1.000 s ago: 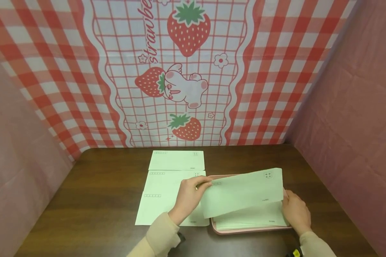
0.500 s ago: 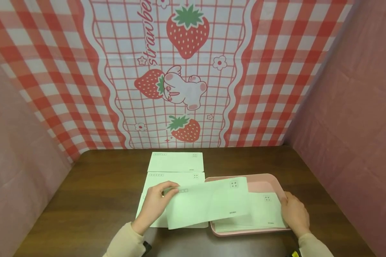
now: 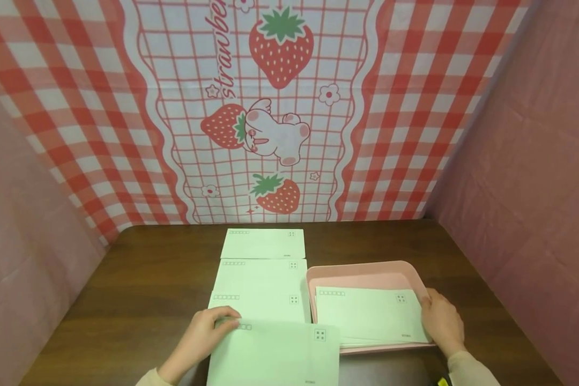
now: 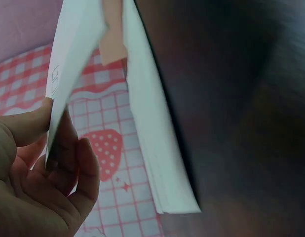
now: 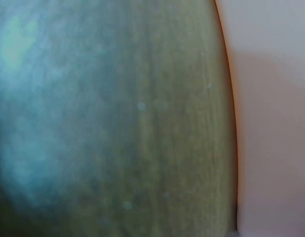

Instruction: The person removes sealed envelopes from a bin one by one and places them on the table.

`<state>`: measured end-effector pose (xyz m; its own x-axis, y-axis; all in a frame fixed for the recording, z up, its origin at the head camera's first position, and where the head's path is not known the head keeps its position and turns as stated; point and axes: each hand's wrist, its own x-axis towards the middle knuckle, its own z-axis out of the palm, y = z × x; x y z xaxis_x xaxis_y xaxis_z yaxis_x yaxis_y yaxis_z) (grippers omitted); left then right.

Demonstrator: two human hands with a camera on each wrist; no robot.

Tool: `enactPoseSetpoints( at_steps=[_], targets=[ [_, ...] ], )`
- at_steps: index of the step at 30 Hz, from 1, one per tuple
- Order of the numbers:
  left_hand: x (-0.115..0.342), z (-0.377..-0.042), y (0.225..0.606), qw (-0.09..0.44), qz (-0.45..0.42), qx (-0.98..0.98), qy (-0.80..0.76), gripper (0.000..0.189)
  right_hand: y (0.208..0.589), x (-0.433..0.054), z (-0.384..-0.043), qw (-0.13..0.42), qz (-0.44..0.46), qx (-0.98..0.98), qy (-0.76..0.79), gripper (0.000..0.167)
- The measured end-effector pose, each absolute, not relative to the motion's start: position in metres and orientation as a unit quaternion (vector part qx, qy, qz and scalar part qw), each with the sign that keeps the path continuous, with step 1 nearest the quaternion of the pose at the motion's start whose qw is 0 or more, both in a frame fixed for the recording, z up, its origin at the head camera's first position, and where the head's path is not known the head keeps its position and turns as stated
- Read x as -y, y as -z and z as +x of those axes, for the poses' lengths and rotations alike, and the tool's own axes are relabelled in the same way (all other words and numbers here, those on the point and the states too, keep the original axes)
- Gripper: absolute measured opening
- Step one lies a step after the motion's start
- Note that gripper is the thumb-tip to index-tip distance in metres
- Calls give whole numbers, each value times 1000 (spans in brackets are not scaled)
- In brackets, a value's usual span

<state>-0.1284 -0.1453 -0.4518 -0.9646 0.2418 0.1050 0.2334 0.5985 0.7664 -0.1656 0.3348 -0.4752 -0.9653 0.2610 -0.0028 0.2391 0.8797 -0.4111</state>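
My left hand (image 3: pixel 202 333) pinches a pale envelope (image 3: pixel 275 351) by its upper left corner, low in the head view. In the left wrist view, thumb and fingers of the left hand (image 4: pixel 49 182) grip the sheet from both sides. The held envelope overlaps the lowest of three envelopes (image 3: pixel 258 276) laid in a column on the table. To the right, a pink tray (image 3: pixel 357 276) carries several stacked envelopes (image 3: pixel 366 316). My right hand (image 3: pixel 443 321) holds the tray's right edge. The right wrist view is blurred.
The dark wooden table (image 3: pixel 140 300) extends on both sides of the column and tray. A strawberry-print cloth (image 3: pixel 280 134) stands behind the table's far edge. Pink cloth (image 3: pixel 535 161) hangs at the sides.
My left hand has drawn the envelope from over the tray leftward and toward me, below the column. The tray's top envelope is now in full view. My right hand stays at the tray.
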Motion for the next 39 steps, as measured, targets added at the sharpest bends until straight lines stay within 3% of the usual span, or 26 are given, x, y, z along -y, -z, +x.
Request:
enactPoseSetpoints(
  at_steps=[18,39],
  targets=[
    [172,-119,472,43,96,-917,-385,5,477,-335,-165,34,-127,970,-204,39],
    [171,-120,475,42,102,-943,-313,4,475,-335,-166,31,-125,969,-208,39]
  ],
)
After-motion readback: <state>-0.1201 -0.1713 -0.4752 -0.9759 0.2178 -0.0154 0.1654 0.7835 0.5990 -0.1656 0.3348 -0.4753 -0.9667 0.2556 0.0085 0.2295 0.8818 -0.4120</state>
